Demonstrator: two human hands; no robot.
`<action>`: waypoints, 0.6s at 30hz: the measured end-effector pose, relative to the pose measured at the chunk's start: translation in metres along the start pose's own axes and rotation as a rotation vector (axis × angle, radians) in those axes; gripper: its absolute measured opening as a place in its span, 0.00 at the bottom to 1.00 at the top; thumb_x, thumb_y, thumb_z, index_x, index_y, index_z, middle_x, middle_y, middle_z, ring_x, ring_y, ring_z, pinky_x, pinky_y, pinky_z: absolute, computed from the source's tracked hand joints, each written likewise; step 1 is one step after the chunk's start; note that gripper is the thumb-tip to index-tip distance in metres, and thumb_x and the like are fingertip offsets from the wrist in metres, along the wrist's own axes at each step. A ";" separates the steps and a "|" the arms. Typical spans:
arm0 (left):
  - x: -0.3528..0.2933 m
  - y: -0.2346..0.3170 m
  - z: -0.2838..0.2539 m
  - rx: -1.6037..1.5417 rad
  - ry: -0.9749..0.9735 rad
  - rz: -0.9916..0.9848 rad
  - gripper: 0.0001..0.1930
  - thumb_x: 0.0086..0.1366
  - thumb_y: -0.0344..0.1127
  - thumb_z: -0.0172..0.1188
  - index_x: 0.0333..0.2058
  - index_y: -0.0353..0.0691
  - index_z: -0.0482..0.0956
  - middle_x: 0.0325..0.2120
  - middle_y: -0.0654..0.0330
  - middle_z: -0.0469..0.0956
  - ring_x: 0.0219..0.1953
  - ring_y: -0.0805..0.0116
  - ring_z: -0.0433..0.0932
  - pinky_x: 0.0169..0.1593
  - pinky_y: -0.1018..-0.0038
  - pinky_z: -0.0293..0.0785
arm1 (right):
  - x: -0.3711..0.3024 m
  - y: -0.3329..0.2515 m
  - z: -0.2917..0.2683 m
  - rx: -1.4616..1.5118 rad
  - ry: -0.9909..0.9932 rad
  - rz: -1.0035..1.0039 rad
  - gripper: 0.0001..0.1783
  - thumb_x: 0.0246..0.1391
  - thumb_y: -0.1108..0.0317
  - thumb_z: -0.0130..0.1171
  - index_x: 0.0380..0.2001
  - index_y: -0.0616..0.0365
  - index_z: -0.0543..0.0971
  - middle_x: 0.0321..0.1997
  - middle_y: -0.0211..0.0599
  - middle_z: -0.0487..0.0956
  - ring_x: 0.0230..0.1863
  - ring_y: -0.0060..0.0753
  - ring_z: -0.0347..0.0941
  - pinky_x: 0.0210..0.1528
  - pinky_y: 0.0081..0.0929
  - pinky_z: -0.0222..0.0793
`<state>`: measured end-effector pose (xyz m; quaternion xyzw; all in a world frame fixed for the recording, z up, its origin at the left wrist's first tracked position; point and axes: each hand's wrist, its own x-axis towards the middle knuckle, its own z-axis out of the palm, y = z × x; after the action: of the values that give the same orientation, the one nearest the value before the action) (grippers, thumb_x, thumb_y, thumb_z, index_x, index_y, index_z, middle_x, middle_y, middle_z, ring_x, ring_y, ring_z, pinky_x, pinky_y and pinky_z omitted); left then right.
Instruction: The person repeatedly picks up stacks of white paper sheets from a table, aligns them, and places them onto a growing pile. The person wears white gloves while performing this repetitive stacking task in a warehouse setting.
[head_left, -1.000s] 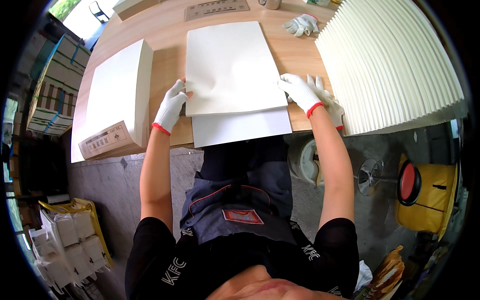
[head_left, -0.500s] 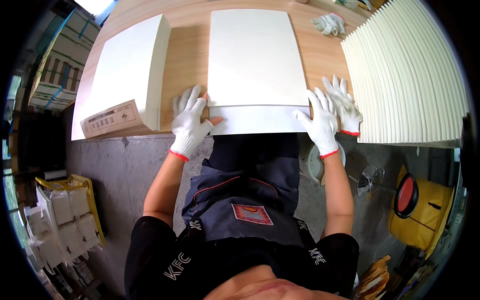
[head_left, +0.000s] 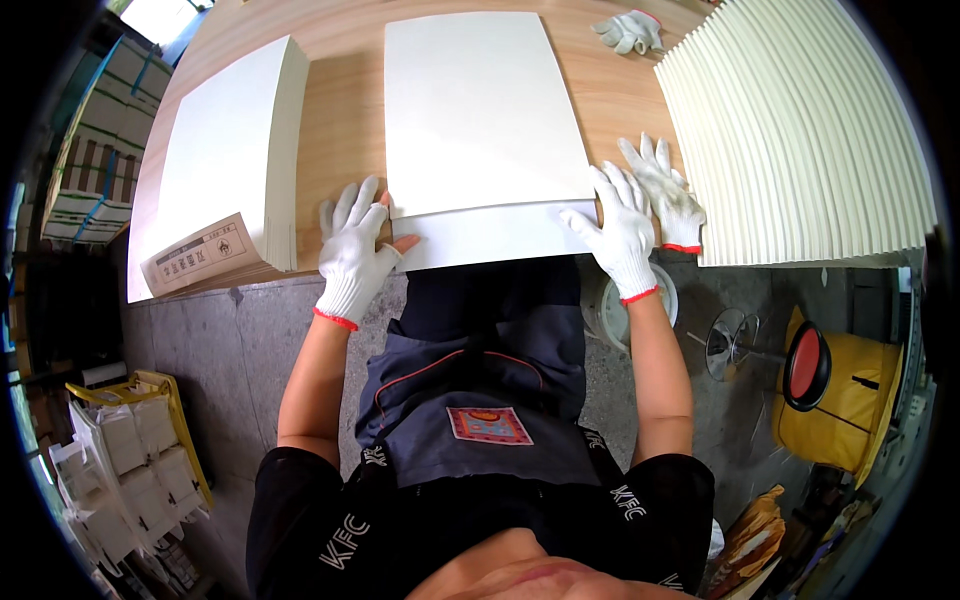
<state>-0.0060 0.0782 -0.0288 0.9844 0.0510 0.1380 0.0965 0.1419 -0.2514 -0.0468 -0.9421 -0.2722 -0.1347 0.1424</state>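
Note:
A large white sheet (head_left: 478,110) lies on the wooden table (head_left: 340,110) in front of me, on top of a second white sheet (head_left: 490,240) that sticks out over the near edge. My left hand (head_left: 355,250), in a white knit glove, rests flat at the sheets' near left corner, fingers spread. At the near right corner my right hand (head_left: 622,228), also gloved, presses flat on the sheets. Neither hand grips anything.
A thick stack of white sheets (head_left: 225,165) with a cardboard label lies to the left. A fanned row of cream sheets (head_left: 800,130) fills the right. A spare glove (head_left: 668,195) lies beside my right hand, another (head_left: 628,30) farther back. A yellow bin (head_left: 830,400) stands on the floor at right.
My view has shifted, so the table sits higher in the picture. My hands stay flat at the sheets' near corners; the left has slid slightly lower, off the top sheet.

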 end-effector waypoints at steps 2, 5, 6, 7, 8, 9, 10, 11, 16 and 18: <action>0.000 -0.001 0.001 -0.002 -0.002 0.002 0.32 0.51 0.50 0.72 0.48 0.33 0.77 0.63 0.50 0.68 0.65 0.47 0.63 0.68 0.54 0.54 | 0.000 0.001 0.002 -0.006 0.000 0.003 0.43 0.50 0.38 0.62 0.61 0.56 0.71 0.67 0.45 0.67 0.70 0.52 0.58 0.69 0.46 0.54; -0.001 -0.003 0.005 -0.007 0.019 0.002 0.29 0.51 0.51 0.72 0.44 0.35 0.78 0.62 0.52 0.68 0.64 0.49 0.63 0.67 0.52 0.54 | 0.001 -0.002 -0.001 -0.007 -0.005 0.001 0.43 0.50 0.38 0.62 0.61 0.57 0.71 0.67 0.45 0.67 0.70 0.51 0.58 0.69 0.46 0.54; -0.001 -0.004 0.006 -0.009 0.031 0.000 0.27 0.51 0.51 0.72 0.41 0.36 0.78 0.62 0.54 0.69 0.64 0.50 0.63 0.66 0.52 0.54 | 0.001 -0.003 -0.002 -0.006 -0.007 -0.001 0.43 0.50 0.38 0.63 0.61 0.57 0.71 0.67 0.45 0.67 0.70 0.51 0.58 0.69 0.46 0.54; -0.001 -0.005 0.006 -0.002 0.033 0.003 0.27 0.51 0.51 0.72 0.42 0.36 0.78 0.62 0.54 0.69 0.64 0.50 0.63 0.66 0.52 0.55 | 0.001 -0.003 0.000 0.003 0.012 -0.008 0.43 0.49 0.38 0.63 0.60 0.57 0.72 0.67 0.45 0.68 0.69 0.50 0.59 0.70 0.47 0.53; -0.001 -0.005 0.005 0.005 0.036 0.006 0.28 0.51 0.51 0.72 0.43 0.36 0.78 0.62 0.54 0.69 0.63 0.50 0.63 0.65 0.53 0.55 | 0.001 -0.002 0.002 0.013 0.032 -0.016 0.43 0.49 0.38 0.63 0.60 0.58 0.72 0.66 0.45 0.69 0.69 0.49 0.59 0.70 0.48 0.52; -0.002 -0.004 0.005 0.013 0.038 0.008 0.28 0.51 0.51 0.71 0.44 0.36 0.78 0.62 0.54 0.69 0.63 0.50 0.63 0.65 0.54 0.56 | 0.001 -0.001 0.003 0.023 0.051 -0.024 0.43 0.48 0.38 0.64 0.59 0.59 0.73 0.65 0.45 0.70 0.68 0.49 0.60 0.70 0.48 0.51; -0.001 -0.004 0.006 0.008 0.046 0.012 0.28 0.51 0.51 0.71 0.44 0.37 0.78 0.62 0.54 0.69 0.63 0.50 0.63 0.65 0.54 0.56 | 0.001 -0.001 0.003 0.023 0.050 -0.019 0.43 0.48 0.38 0.64 0.59 0.59 0.73 0.65 0.45 0.70 0.68 0.49 0.60 0.70 0.48 0.51; -0.001 -0.004 0.007 0.003 0.053 0.015 0.28 0.51 0.51 0.71 0.45 0.37 0.78 0.62 0.54 0.69 0.63 0.50 0.63 0.65 0.55 0.57 | 0.001 -0.002 0.002 0.023 0.049 -0.013 0.43 0.48 0.38 0.63 0.59 0.58 0.73 0.65 0.45 0.70 0.68 0.49 0.60 0.70 0.49 0.51; -0.003 -0.003 0.006 -0.014 0.051 0.004 0.29 0.51 0.51 0.71 0.46 0.38 0.79 0.62 0.53 0.69 0.63 0.51 0.63 0.63 0.57 0.59 | 0.000 0.001 0.005 0.014 0.056 -0.012 0.43 0.49 0.38 0.63 0.59 0.58 0.72 0.65 0.45 0.70 0.69 0.48 0.60 0.70 0.49 0.51; -0.004 -0.005 0.006 -0.003 0.062 0.015 0.29 0.51 0.51 0.71 0.47 0.37 0.78 0.62 0.53 0.69 0.63 0.50 0.63 0.63 0.57 0.59 | 0.000 0.000 0.005 0.022 0.058 -0.018 0.42 0.49 0.38 0.63 0.59 0.58 0.73 0.65 0.44 0.69 0.69 0.48 0.60 0.70 0.49 0.51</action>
<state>-0.0084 0.0811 -0.0366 0.9798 0.0464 0.1694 0.0954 0.1431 -0.2497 -0.0513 -0.9337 -0.2777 -0.1603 0.1593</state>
